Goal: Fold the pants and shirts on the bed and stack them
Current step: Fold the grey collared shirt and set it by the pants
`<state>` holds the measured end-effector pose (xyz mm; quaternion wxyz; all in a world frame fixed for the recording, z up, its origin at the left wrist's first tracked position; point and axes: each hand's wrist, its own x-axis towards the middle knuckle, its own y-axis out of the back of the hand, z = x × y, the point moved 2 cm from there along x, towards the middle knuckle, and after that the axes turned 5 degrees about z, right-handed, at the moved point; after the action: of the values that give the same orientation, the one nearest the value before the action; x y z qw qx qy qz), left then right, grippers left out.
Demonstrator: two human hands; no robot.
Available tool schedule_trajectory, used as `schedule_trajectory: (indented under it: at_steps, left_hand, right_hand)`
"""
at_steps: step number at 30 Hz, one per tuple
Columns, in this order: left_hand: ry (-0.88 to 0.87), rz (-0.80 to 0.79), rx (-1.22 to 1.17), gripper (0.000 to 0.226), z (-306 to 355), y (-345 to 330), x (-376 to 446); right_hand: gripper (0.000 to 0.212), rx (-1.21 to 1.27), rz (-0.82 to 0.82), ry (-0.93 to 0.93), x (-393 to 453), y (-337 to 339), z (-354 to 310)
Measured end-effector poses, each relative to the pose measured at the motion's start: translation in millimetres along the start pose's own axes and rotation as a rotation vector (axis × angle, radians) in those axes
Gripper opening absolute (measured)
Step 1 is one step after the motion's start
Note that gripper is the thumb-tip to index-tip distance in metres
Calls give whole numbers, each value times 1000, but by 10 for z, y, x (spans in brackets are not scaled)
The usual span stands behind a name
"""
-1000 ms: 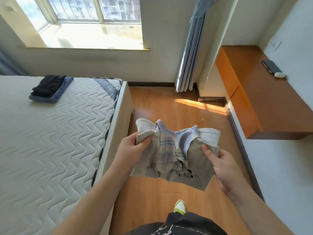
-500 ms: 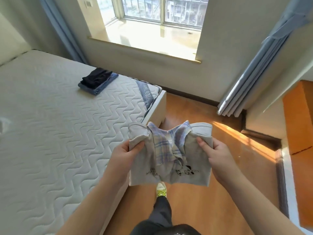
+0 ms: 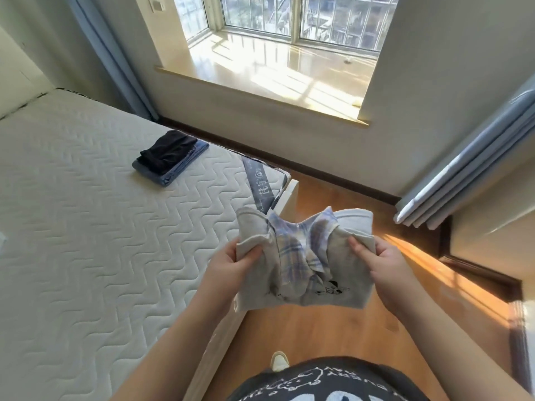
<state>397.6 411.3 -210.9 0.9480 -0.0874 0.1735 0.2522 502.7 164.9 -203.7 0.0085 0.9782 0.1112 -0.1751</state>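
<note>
My left hand (image 3: 228, 263) pinches the left edge of the folded shirt (image 3: 301, 261), thumb on top, fingers curled under; my right hand (image 3: 382, 264) clamps the right edge the same way. The shirt hangs between them in the air, over the floor just beside the corner of the bed (image 3: 86, 227). The plaid collar bunches loosely in the middle, so I think the fold could sag open if either pinch slackens. The stack of folded pants (image 3: 170, 157) sits well apart on the mattress; dropping the shirt carelessly there could leave it crooked.
</note>
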Motion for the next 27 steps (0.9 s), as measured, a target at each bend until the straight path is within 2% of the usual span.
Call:
schedule_trajectory:
  at_steps: [3,7,10,14,17,19,21,27]
  left_hand:
    - [3,44,18,16,45,-114,357]
    - [3,79,3,24,119,-288,824]
    - [10,134,-12,11,157,-469,1213]
    - [22,250,5,7,248,-779,1699]
    - [28,303,36,20,369,-1050,1960]
    - [23,358,15,17,428,-1180,2119]
    - [26,413,-7,8,442,-1233,2258]
    - [116,595,-192,15,223,-966,2440]
  right_hand:
    - [13,-4,-22,-5,447,-6,-110]
    - [14,-23,-57,-22,1129,38,-237]
    - [21,-56,-109,-39,1672,107,-300]
    - [22,-88,-180,-84,2401,234,-431]
    - [23,-105,-269,-121,2873,320,-571]
    - [24,-158,-342,-137,3179,316,-657]
    - [26,-198,-405,-150,3489,253,-705]
    - [23,-275,-563,-170,4203,-287,-625]
